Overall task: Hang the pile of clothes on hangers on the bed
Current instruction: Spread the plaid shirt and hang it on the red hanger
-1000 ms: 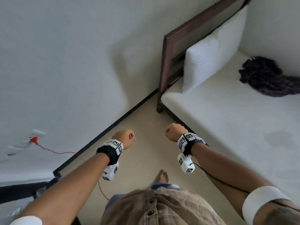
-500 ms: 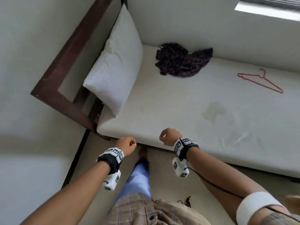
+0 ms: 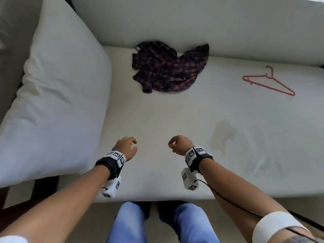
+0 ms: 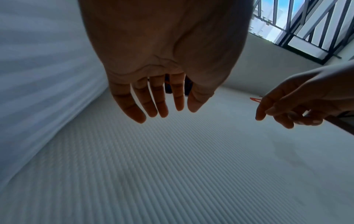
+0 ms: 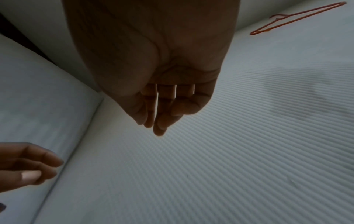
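A crumpled dark plaid shirt (image 3: 168, 67) lies at the far side of the white mattress (image 3: 157, 120), close to the wall. A thin red wire hanger (image 3: 268, 81) lies flat to its right, also seen in the right wrist view (image 5: 298, 16). My left hand (image 3: 126, 148) and right hand (image 3: 178, 144) hover over the near part of the mattress, well short of the shirt. Both hold nothing. The wrist views show the left fingers (image 4: 151, 103) and the right fingers (image 5: 161, 112) hanging loosely downward above the ribbed cover.
A large white pillow (image 3: 52, 102) leans at the left end of the bed. A pale wall (image 3: 192, 23) runs along the far side. A faint stain (image 3: 222, 134) marks the mattress right of my hands. My legs in blue jeans (image 3: 157, 223) stand at the bed's near edge.
The view has swung from the floor and headboard onto the bed, and I have stepped up to it. Both fists have loosened into relaxed hands over the mattress.
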Tool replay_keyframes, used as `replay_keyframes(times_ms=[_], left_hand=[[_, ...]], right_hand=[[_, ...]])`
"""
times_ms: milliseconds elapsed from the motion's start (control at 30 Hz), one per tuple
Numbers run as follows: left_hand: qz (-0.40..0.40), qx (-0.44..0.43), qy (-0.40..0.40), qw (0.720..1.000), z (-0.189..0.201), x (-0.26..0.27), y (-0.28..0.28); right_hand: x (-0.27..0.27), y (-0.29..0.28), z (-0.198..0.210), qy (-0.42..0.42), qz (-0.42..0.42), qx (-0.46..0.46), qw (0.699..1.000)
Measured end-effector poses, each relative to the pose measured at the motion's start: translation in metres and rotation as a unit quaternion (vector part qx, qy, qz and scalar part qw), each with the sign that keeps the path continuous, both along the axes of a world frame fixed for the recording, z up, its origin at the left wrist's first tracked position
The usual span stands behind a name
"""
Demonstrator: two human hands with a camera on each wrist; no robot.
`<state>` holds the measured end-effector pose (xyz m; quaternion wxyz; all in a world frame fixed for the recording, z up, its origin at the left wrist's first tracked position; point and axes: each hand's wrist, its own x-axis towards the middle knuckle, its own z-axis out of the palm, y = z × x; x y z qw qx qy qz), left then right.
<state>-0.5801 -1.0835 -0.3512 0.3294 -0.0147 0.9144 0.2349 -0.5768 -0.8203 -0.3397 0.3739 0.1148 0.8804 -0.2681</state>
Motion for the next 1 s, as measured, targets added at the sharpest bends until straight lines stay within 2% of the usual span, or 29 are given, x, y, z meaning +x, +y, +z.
replay_keyframes(times_ms=[233,333,400,500,600,733,833,933,1000], left_hand=[[-0.018,-0.049,0.032,0.998,-0.087,-0.134,0.011],[-0.014,-0.067,-0.001,0.998,-0.118,-0.169,0.009],[-0.003,-0.080,-0.036,0.996,-0.133,-0.179,0.008],[-0.014,-0.097,-0.050,0.994,-0.150,-0.177,0.015],[-0.003,-0.104,-0.064,0.992,-0.159,-0.178,0.020],[-0.015,-0.111,-0.072,0.991,-0.164,-0.188,0.018],[-0.037,-0.108,-0.075,0.991,-0.166,-0.192,0.013],[0.003,-0.058,-0.065,0.996,-0.162,-0.190,0.000],[0.057,-0.013,-0.051,0.997,-0.149,-0.189,-0.008]], right_hand=[[-0.149,0.020,-0.080,0.154,-0.005,0.088,0.984],[-0.216,0.018,-0.095,0.223,0.023,0.117,0.967],[-0.256,0.014,-0.102,0.225,0.074,0.128,0.963],[-0.298,0.013,-0.117,0.182,0.155,0.172,0.956],[-0.321,0.024,-0.131,0.174,0.168,0.218,0.946],[-0.320,0.022,-0.135,0.191,0.098,0.202,0.956],[-0.271,0.005,-0.136,0.166,0.087,0.173,0.967],[-0.192,-0.013,-0.138,0.127,0.135,0.142,0.972],[-0.128,-0.026,-0.133,0.038,0.229,0.114,0.966]])
